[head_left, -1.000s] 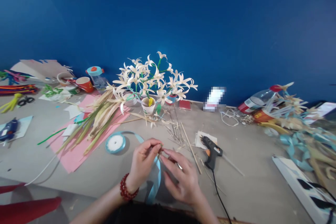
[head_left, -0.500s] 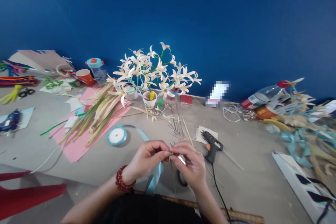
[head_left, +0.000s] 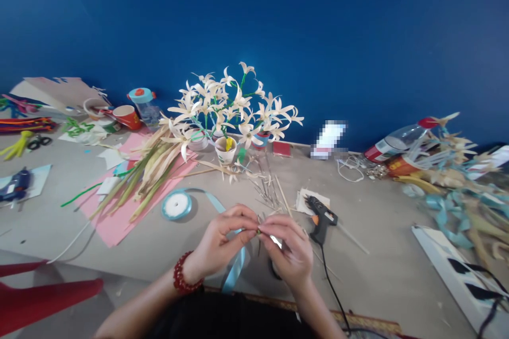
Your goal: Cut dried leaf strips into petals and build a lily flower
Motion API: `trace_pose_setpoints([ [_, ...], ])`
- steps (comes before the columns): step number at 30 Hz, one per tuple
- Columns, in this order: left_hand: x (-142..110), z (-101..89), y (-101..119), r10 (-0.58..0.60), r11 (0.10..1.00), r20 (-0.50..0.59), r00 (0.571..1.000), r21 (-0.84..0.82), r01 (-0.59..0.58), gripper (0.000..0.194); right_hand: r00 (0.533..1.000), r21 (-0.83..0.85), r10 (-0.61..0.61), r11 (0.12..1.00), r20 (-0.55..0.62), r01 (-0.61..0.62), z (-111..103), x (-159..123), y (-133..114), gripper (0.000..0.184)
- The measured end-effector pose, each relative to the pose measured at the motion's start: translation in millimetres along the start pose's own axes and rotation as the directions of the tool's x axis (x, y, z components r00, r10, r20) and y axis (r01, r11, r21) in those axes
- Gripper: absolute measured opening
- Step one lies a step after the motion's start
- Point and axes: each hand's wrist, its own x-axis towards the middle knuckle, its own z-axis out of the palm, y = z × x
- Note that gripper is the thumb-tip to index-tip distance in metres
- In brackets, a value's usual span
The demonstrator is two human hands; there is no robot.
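My left hand (head_left: 230, 235), with a red bead bracelet (head_left: 183, 274) on the wrist, and my right hand (head_left: 292, 249) meet fingertip to fingertip. Both pinch a small, thin greenish-brown piece (head_left: 259, 230), mostly hidden by the fingers. Light-blue ribbon (head_left: 235, 270) runs from its spool (head_left: 176, 205), passes behind my left hand and hangs down toward the table edge. Whether that hand also grips it, I cannot tell. Beneath my right hand, a black loop (head_left: 274, 269) and something shiny show in part.
White artificial flowers (head_left: 238, 106) stand in cups at the back. Dried husks (head_left: 155, 172) lie on pink paper (head_left: 113, 230) to the left. A black glue gun (head_left: 322, 220) with a cord lies to the right, near a power strip (head_left: 441, 270). Thin sticks (head_left: 268, 193) are scattered ahead.
Both hands stay together in nearly the same spot. The fingers have shifted slightly around the small piece, and less of it hangs below them now. The view has moved a little.
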Motion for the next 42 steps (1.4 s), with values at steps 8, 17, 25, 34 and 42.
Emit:
trace_pose_setpoints([
  [8,-2.3,1.9,-2.2,-0.056,0.998,0.006,0.998,-0.013,0.057,0.017,0.996,-0.132,-0.094,0.987,-0.004,0.093,1.6,-6.2,2.9,0.034],
  [17,-9.7,2.9,-17.1,-0.307,0.91,0.057,0.95,-0.275,0.311,0.017,0.996,-0.04,0.073,0.997,0.051,-0.071,3.5,-7.4,-3.7,0.016],
  [25,-9.6,3.1,-16.2,-0.067,0.993,0.013,0.998,0.102,0.065,0.01,0.979,-0.07,0.153,0.987,0.133,-0.144,1.4,-11.4,-0.6,0.01],
  [34,-6.0,2.0,-12.7,0.089,0.926,0.037,0.995,0.366,-0.096,0.017,0.97,-0.03,0.187,0.982,0.157,-0.184,-0.8,-7.8,-0.2,0.007],
  [42,-6.0,3.1,-25.9,-0.333,0.936,-0.256,0.907,-0.206,0.286,0.02,0.703,-0.641,0.542,0.751,0.461,-0.159,-2.3,50.6,64.0,0.022],
])
